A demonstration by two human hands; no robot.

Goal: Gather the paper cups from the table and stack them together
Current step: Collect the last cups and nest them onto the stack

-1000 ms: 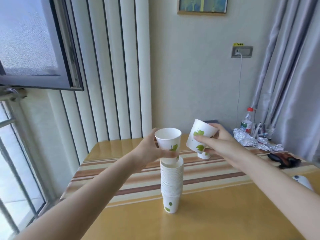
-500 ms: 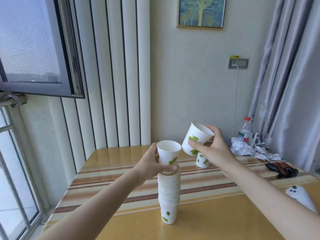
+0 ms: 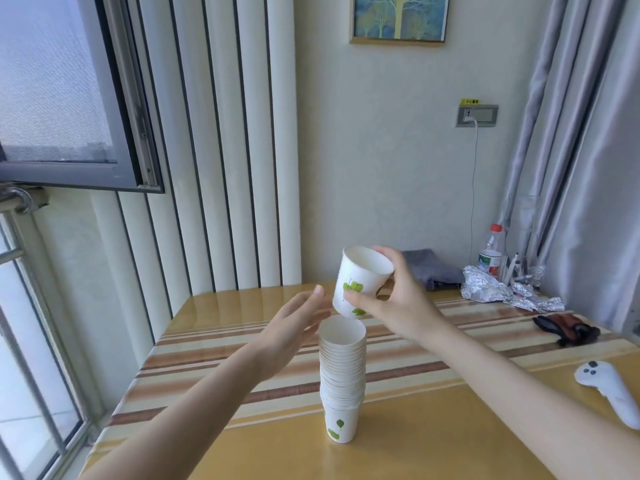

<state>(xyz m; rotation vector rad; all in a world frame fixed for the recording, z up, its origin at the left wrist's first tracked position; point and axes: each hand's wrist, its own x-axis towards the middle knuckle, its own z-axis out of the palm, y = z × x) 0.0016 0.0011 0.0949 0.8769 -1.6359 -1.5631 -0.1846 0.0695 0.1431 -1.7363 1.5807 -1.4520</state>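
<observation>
A tall stack of white paper cups with green leaf prints [image 3: 342, 379] stands upright on the table [image 3: 433, 441] near its middle. My right hand [image 3: 394, 303] grips a single white leaf-print cup [image 3: 362, 280], tilted, just above and slightly behind the stack's open top. My left hand [image 3: 291, 327] hovers to the left of the stack's rim, fingers spread, holding nothing and not touching the stack. The cup that stood behind the stack earlier is hidden by my right hand.
Crumpled foil [image 3: 498, 289], a plastic bottle [image 3: 490, 254] and a grey cloth [image 3: 433, 270] lie at the far right corner. A dark object [image 3: 568, 327] and a white controller [image 3: 609, 389] rest near the right edge. An open window frame [image 3: 121, 133] juts in at the left.
My left hand let go of the top cup, which has sunk into the stack, and opened to the left. My right hand moved its cup left, over the stack.
</observation>
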